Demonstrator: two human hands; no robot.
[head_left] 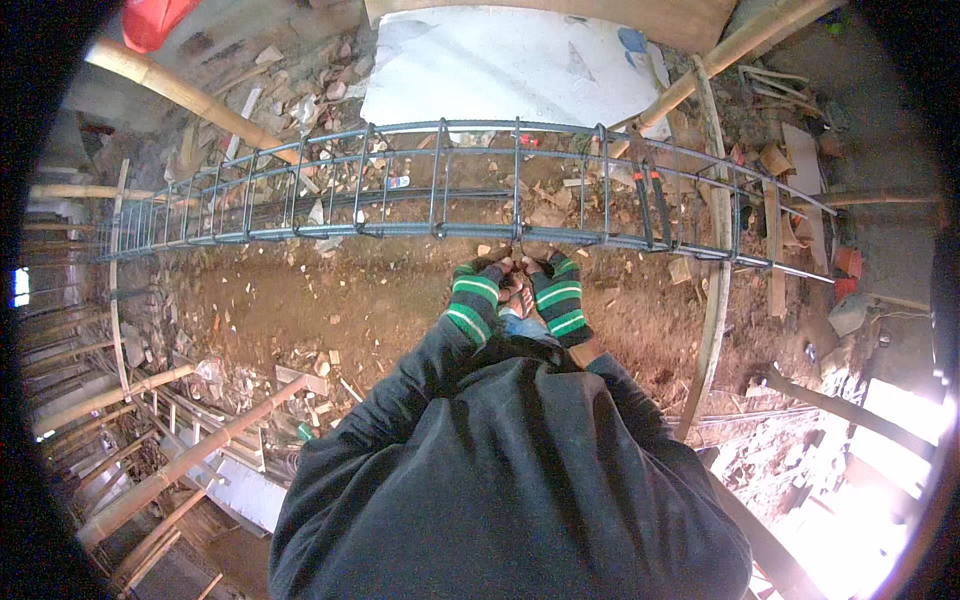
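A long cage of steel rebar [440,235], made of lengthwise bars and ties, spans the view in front of me. My left hand [490,268] and my right hand [540,268] meet at its near lower bar, just below one of the ties [517,185]. Both are closed with fingertips together; what they pinch is too small and dark to make out. Green, black and white striped knit covers reach over my wrists. A dark long-handled tool with orange marks [650,195], like a cutter, hangs on the cage to the right of my hands.
Wooden posts [715,290] and bamboo poles [190,460] stand and lie around both ends of the cage. Broken brick and rubble [335,90] litter the dirt floor [330,290]. A white sheet [480,65] lies beyond the cage, with a red object [155,22] far left.
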